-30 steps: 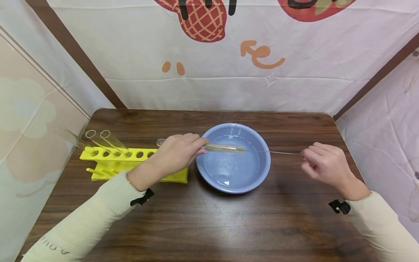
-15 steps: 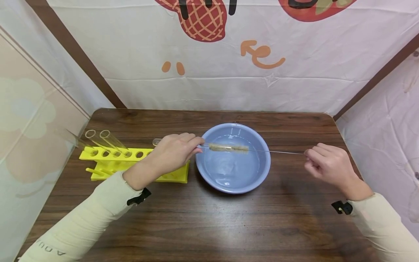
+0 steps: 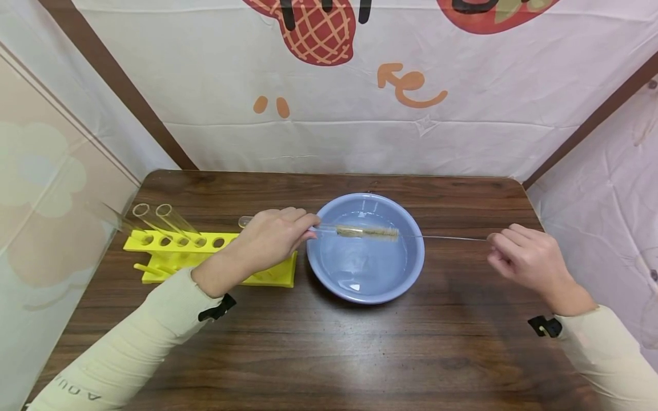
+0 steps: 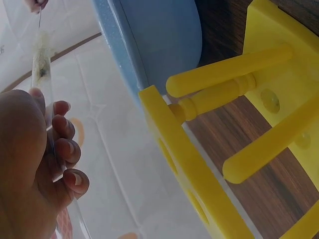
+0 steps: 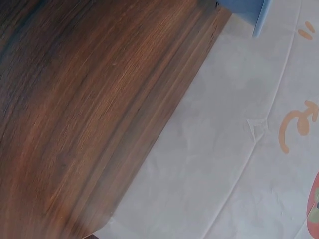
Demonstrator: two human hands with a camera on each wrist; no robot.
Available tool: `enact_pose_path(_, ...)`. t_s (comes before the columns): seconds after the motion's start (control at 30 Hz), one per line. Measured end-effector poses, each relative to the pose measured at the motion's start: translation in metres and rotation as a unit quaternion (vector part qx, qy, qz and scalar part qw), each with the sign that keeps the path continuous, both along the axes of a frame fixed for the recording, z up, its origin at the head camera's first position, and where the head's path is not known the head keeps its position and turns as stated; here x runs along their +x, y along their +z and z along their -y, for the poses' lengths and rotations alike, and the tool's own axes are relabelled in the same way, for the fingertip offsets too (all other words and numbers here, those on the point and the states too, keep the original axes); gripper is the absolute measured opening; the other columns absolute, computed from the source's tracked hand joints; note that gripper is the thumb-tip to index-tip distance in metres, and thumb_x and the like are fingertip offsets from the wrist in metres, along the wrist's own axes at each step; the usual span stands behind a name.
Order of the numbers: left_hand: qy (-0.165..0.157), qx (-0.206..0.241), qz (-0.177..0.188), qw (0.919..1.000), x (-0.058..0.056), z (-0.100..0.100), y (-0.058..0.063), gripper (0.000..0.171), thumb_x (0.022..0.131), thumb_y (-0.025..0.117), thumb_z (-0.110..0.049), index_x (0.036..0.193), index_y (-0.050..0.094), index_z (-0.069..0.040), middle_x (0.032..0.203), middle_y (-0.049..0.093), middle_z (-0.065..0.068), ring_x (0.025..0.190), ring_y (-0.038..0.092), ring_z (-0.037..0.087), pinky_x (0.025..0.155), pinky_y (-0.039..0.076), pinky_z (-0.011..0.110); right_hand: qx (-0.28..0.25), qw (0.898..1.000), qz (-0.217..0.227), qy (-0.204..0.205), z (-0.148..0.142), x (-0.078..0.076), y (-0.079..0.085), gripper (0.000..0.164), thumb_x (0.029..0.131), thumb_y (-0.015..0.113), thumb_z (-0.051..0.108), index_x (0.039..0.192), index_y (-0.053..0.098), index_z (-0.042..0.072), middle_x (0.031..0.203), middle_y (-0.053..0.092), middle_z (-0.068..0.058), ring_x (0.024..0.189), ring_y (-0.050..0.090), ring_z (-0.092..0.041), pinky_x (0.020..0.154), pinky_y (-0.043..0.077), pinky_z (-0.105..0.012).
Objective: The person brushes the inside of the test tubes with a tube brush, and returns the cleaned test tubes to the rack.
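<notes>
My left hand (image 3: 277, 234) grips a clear glass test tube (image 4: 42, 69), its fingers curled round the glass in the left wrist view. The tube lies nearly level, its mouth over the blue basin (image 3: 360, 299) and its rounded end showing behind the hand. A test tube brush (image 3: 382, 233) with pale yellowish bristles sits partly inside the mouth, and the rest of the bristles stick out to the right. On the far right, my right hand (image 3: 529, 260) pinches the end of the brush's thin wire handle (image 3: 452, 237). That hand is outside the right wrist view.
Water fills part of the basin. Left of it stands a yellow test tube rack (image 3: 283, 276) with pegs, partly hidden by my left forearm. Several glass test tubes (image 3: 178, 221) lean in its holes. A printed cloth (image 3: 329, 142) hangs behind the wooden table (image 3: 349, 359).
My right hand has moved right, drawing the brush farther out of the tube so more bristles show. My left hand has shifted slightly left with the tube.
</notes>
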State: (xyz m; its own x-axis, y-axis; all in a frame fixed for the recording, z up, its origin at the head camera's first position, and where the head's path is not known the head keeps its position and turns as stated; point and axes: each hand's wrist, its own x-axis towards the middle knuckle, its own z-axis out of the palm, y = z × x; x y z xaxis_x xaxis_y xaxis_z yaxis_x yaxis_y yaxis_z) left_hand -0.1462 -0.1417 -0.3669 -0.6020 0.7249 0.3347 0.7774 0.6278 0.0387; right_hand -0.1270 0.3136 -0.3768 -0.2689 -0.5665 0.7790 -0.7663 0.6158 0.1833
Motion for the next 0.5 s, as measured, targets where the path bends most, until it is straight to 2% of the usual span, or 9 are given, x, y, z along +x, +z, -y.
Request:
enact_pose_path(0.33, -0.006, 0.008, -0.002, 1.0, -0.003, 0.0, -0.001, 0.061, 0.107, 0.023, -0.048, 0.12, 0.066, -0.007, 0.094, 0.069, 0.004, 0.073, 0.061, 0.018, 0.059, 0.053, 0.032, 0.013, 1.0, 0.005, -0.007, -0.01, 0.001, -0.004, 0.024, 0.087, 0.04, 0.008, 0.068, 0.054, 0.002, 0.057, 0.043, -0.003, 0.047, 0.034, -0.017, 0.041, 0.027, -0.032)
enact_pose_path(0.5, -0.011, 0.012, -0.014, 0.9998, -0.003, 0.001, -0.002, 0.062, 0.108, 0.021, -0.047, 0.119, 0.066, -0.006, 0.091, 0.067, 0.004, 0.071, 0.059, 0.018, 0.058, 0.052, 0.032, 0.013, 1.0, 0.005, -0.008, -0.013, 0.001, -0.005, 0.025, 0.088, 0.04, 0.008, 0.069, 0.055, 0.001, 0.057, 0.044, -0.004, 0.047, 0.035, -0.018, 0.042, 0.028, -0.033)
